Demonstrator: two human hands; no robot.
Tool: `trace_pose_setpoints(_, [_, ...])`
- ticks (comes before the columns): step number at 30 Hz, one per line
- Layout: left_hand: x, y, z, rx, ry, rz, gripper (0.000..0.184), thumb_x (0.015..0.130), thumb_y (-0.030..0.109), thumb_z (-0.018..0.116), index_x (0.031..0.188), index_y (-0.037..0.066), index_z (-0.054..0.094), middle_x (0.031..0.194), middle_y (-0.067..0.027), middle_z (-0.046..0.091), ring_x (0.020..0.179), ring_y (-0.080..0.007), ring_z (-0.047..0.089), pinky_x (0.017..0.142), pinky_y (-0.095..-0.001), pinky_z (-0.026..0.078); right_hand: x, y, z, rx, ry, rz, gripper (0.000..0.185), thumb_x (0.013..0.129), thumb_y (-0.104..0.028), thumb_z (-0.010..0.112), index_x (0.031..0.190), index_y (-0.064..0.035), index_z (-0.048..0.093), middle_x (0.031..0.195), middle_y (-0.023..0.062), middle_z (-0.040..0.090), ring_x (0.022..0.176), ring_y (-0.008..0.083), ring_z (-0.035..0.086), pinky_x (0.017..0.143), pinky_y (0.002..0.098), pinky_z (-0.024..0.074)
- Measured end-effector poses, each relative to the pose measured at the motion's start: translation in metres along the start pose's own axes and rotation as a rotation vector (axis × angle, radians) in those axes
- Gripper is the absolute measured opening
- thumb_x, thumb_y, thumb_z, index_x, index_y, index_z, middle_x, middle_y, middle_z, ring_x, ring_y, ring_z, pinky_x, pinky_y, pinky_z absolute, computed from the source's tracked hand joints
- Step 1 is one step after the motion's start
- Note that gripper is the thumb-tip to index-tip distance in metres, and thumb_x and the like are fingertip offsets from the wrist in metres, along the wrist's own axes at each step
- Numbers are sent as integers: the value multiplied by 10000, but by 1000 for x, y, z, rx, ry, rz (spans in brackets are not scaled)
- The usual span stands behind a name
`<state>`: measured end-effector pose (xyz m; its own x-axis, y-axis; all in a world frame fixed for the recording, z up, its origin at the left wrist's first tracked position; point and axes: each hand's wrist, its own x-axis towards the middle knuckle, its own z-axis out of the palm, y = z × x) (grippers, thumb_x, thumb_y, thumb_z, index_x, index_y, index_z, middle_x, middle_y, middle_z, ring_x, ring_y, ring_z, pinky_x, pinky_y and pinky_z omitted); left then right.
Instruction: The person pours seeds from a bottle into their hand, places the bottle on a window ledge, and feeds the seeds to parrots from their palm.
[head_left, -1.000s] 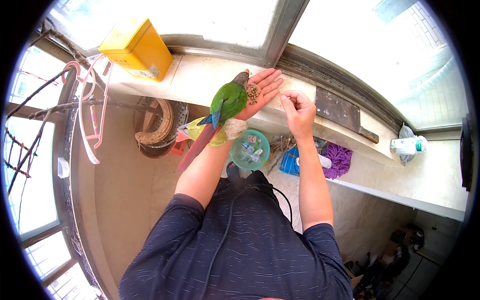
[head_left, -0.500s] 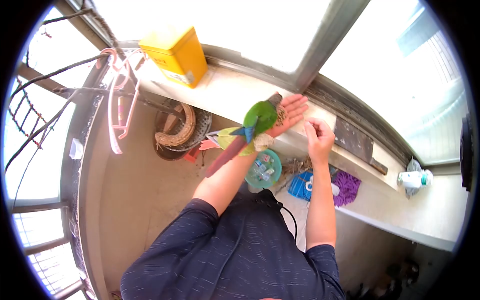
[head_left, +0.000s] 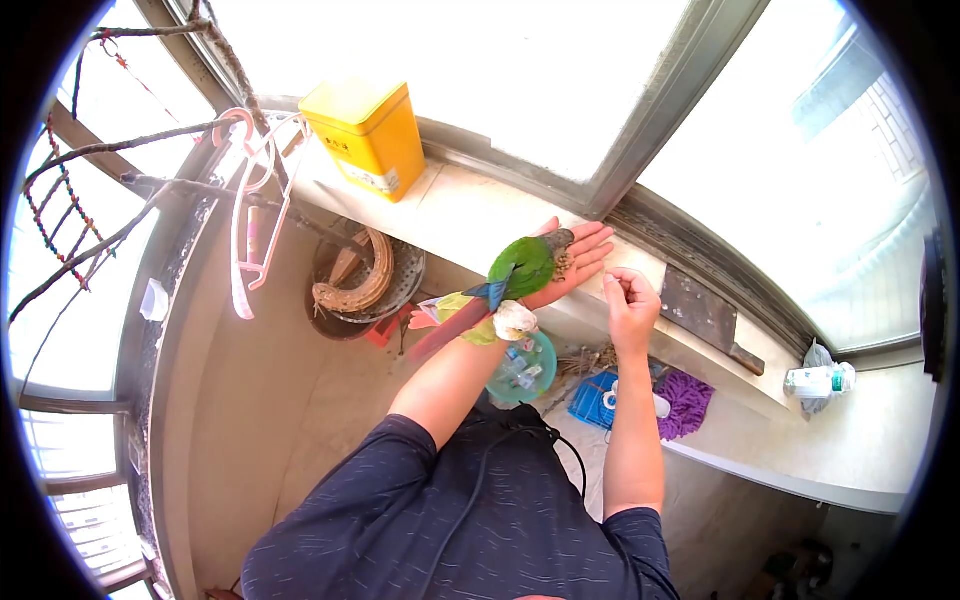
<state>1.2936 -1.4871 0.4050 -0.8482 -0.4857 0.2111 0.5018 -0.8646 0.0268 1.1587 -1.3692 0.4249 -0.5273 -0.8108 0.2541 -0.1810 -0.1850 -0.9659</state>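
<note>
My left hand [head_left: 593, 250] is stretched out palm up, fingers apart. A small heap of seeds [head_left: 562, 266] lies on its palm. A green parrot [head_left: 522, 264] with a grey head and a long dark-red tail perches at the wrist, its head by the seeds. Beside it on my forearm is a second bird [head_left: 514, 321], pale-headed with yellow-green feathers, partly covered by the first one's tail. My right hand [head_left: 633, 308] is raised to the right of the left fingertips, fingers curled closed. Whatever it may hold is hidden.
On the window ledge stands a yellow tin [head_left: 370, 140]. Bare branches [head_left: 120, 145] with a pink hanger [head_left: 240, 240] reach in from the left. Below are a pot with a curved ring [head_left: 365, 285], a teal basin [head_left: 545, 370] and a purple mop [head_left: 688, 405]. A bottle [head_left: 815, 381] lies at right.
The pale-headed bird has turned or lifted its head, which now shows clearly beside my forearm. My right hand stays curled close to the left fingertips. The whole view has shifted slightly.
</note>
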Motion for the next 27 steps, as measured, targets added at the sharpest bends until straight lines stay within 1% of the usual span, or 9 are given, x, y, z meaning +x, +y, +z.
trace_pose_setpoints(12, [-1,0,6,-44,20,2,703,1089,435,325,1548,-85,211,1635,-242,213,1523,-362,203,1265,-478,178,-1,-1,0,-30,-22,-16,58,921,-32,689,964,5,701,678,-111,498,576,-25,377,508,182,264])
trace_pose_setpoints(15, [0,-1,6,78,36,25,725,1071,457,373,1542,-79,245,1632,-232,236,1522,-359,213,1259,-480,181,-2,-3,0,-25,-25,0,56,922,-35,689,962,2,702,675,-114,492,575,-26,371,508,181,260])
trace_pose_setpoints(21, [0,-1,7,43,62,23,720,1071,457,370,1540,-77,255,1630,-234,243,1521,-368,212,1258,-489,182,-2,-2,0,-32,-32,-5,53,921,-33,688,963,-5,705,666,-115,482,570,-24,366,506,183,257])
trace_pose_setpoints(24, [0,-1,6,-5,49,20,693,1086,428,333,1541,-85,234,1635,-241,215,1527,-374,191,1266,-489,170,-2,-5,0,-17,-37,-3,50,919,-31,689,961,-8,704,664,-115,483,570,-24,370,505,182,259])
trace_pose_setpoints(27, [0,-1,4,25,55,26,697,1082,432,345,1540,-84,240,1634,-241,219,1525,-374,197,1265,-490,173,-2,-4,0,-5,-40,-8,49,919,-30,689,960,-7,702,665,-113,488,573,-24,376,506,180,264])
